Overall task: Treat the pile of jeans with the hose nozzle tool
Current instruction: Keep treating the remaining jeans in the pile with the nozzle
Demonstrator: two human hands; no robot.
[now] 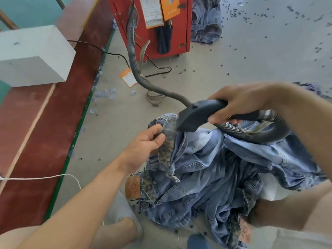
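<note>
A pile of blue jeans (224, 168) lies on the grey floor in front of me. My left hand (143, 142) pinches a leopard-lined waistband (168, 139) and lifts it from the pile. My right hand (239, 103) grips the handle of the dark nozzle tool (194, 115), whose flat mouth presses against the top of that waistband. A grey ribbed hose (133, 51) runs from the tool back to a red machine, and a second loop of hose (255, 133) curls under my right wrist over the jeans.
The red machine (181, 29) with paper tags stands at the back, more jeans (206, 22) beside it. A white block (34, 56) rests on a red platform (45, 141) at left. Black cables, an orange tag (128, 77) and small dark bits litter the floor.
</note>
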